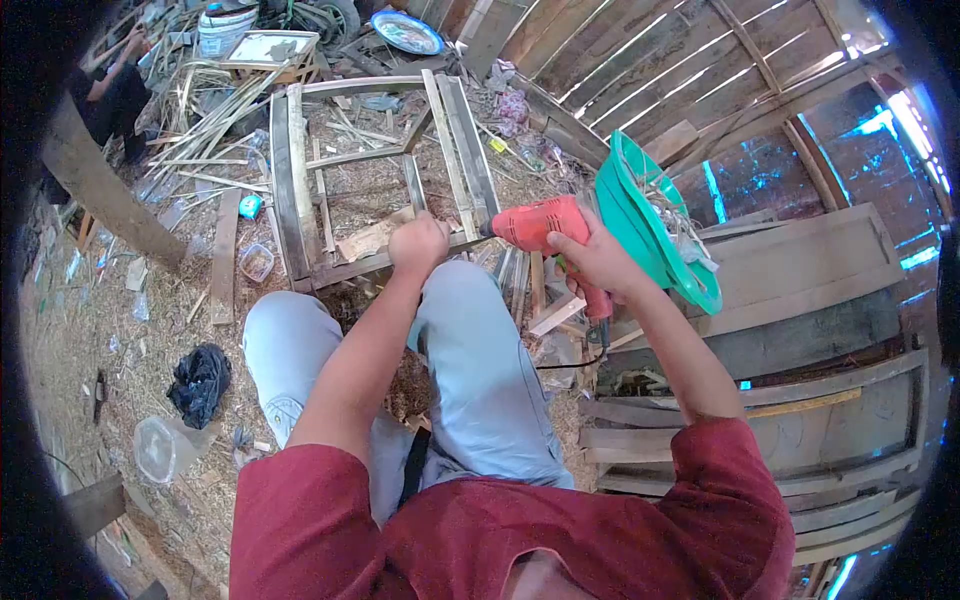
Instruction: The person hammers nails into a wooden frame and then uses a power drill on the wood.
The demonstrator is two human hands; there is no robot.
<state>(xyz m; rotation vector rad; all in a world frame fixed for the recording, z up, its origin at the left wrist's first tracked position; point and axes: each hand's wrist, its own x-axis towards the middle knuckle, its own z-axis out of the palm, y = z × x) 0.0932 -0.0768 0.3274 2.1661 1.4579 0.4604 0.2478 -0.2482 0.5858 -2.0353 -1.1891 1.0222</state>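
A wooden frame [288,190] of narrow bars stands on the littered ground in front of my knees. My left hand [420,243] is closed on its near rail, close to the right corner; the fingertips are hidden. My right hand [597,262] grips a red power drill [535,222] by its handle. The drill lies level and points left, its tip against or very near the frame's right near corner. A black cord [570,365] runs from the base of the handle.
To the right, a green plastic basin [640,230] leans beside wooden panels [800,270]. Thin wood strips [215,110] lie at the back left near a person's arm [115,70]. A wooden post [110,190], a black plastic bag [199,384] and a clear tub [160,450] are on the left.
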